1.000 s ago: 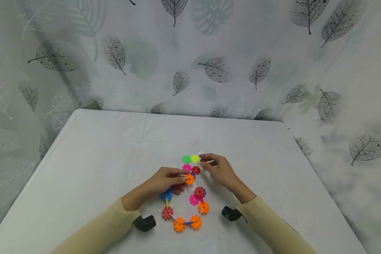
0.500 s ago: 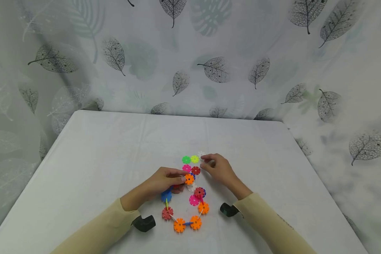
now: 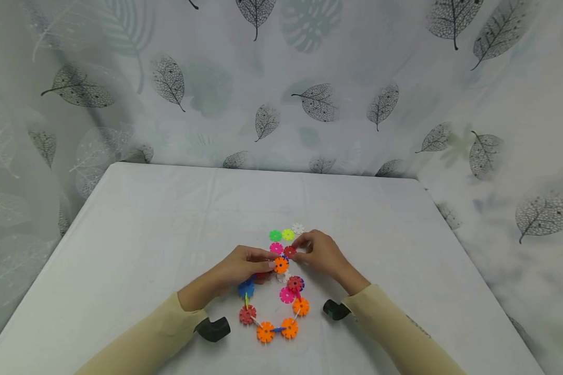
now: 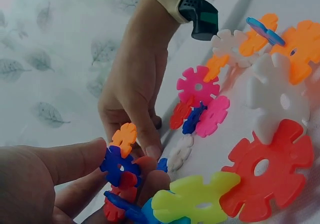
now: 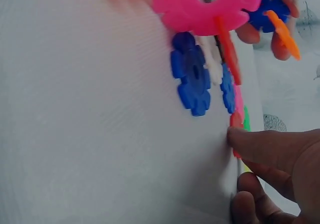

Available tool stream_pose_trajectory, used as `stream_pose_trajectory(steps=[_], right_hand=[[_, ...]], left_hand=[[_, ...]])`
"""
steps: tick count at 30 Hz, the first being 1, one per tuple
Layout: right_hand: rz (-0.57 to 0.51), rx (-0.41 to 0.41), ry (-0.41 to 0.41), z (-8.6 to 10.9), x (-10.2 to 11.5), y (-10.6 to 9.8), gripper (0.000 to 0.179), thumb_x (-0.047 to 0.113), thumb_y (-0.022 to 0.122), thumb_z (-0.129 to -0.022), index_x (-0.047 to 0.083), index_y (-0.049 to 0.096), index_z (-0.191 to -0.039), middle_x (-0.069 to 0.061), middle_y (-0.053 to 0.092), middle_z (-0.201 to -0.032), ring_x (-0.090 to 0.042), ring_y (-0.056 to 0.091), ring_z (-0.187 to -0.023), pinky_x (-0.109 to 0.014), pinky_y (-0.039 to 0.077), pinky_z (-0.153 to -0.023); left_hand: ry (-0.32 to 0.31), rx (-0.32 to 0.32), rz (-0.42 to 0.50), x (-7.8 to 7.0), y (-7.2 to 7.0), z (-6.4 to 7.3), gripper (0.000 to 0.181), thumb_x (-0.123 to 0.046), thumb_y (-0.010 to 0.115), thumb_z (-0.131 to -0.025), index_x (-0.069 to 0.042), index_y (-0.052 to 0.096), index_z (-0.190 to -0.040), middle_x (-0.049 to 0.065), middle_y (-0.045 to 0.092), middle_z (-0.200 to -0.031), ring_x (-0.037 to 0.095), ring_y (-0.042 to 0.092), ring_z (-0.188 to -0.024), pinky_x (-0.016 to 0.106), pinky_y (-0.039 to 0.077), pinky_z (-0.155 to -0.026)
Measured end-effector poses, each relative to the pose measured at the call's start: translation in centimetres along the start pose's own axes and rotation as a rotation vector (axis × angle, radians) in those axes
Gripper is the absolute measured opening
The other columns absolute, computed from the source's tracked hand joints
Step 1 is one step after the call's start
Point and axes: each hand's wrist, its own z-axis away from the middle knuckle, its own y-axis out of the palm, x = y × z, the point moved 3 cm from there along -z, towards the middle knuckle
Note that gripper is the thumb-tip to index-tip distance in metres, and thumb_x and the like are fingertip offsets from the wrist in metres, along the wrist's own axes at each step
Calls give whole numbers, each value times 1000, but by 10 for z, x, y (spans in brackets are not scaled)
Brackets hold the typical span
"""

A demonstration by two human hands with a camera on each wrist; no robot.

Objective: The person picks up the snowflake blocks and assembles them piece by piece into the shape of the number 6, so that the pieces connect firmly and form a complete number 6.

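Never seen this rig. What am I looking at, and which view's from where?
No robot, just a person's left hand and right hand, both bare. The wide view comes from a camera worn on the head, looking forward and down; the two close views are from the wrists. On the white table lies a curved chain of notched discs slotted together. Beyond it lie a green disc, a yellow disc, a white disc and a pink disc. The left hand grips the chain where an orange disc meets a blue disc. The right hand appears to pinch a red disc's edge.
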Motion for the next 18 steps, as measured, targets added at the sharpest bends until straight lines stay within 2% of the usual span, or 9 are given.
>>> stream_pose_trajectory(steps=[7,12,18], right_hand=[[-77,79,29,1,0,1,21,15,87,-81,18,72,-95,4,64,-89,-19,55,-81,-31,50,-70],[-142,97,10,6,0,1,18,14,85,-83,17,70,-93,4,64,-85,-20,56,-79,-32,50,-70],[-192,121,-20,16,-2,1,13,14,80,-88,16,72,-98,2,64,-84,-18,57,-78,-30,51,-69]], left_hand=[[-66,-4,42,3,-2,0,35,-18,68,-99,-3,68,-130,10,73,-106,22,67,-80,33,59,-77],[-77,-6,52,5,-4,0,37,-21,69,-98,-3,67,-130,10,73,-106,22,68,-82,32,59,-77],[-86,-6,66,7,-7,-1,36,-20,69,-98,-2,67,-130,11,73,-104,22,69,-79,32,59,-76]])
